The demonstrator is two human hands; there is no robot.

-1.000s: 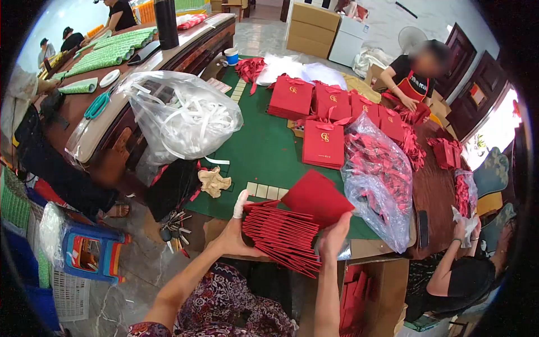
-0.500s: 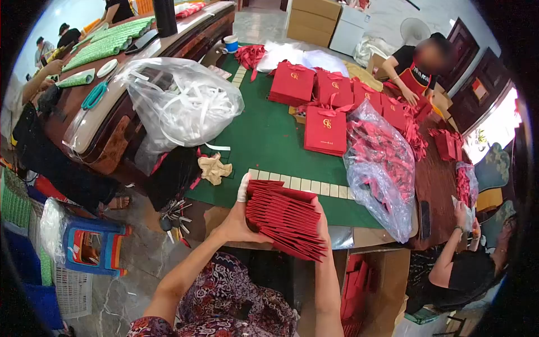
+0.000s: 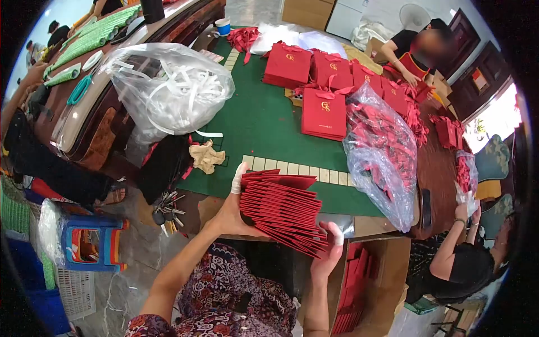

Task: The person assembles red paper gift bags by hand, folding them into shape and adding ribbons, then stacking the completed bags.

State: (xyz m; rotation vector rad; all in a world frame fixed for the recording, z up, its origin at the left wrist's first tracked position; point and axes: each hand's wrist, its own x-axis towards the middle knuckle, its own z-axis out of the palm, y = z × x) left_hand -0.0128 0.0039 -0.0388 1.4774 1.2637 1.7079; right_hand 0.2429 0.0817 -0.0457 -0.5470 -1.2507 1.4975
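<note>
A thick stack of flat red paper bags [image 3: 282, 210] is held upright in front of me, its many edges fanned. My left hand [image 3: 231, 212] wraps around the left side of the stack, a white covering on one finger. At the lower right corner, my right hand [image 3: 327, 254] has its fingers parted and bent off the stack, the palm close beside the edges. One of its fingertips also wears a white covering. Just past the stack, a row of pale tiles [image 3: 292, 168] lies on the green table mat [image 3: 264, 121].
Finished red gift bags [image 3: 324, 115] stand at the back of the table. A clear bag of red ribbons [image 3: 382, 157] lies right, a clear bag of white strips [image 3: 174, 90] left. A cardboard box [image 3: 387, 275] with red bags sits below right. Other people work around the table.
My right hand has come off the right side of the stack, its fingers bending away. My left hand keeps its hold. The view has shifted slightly.
</note>
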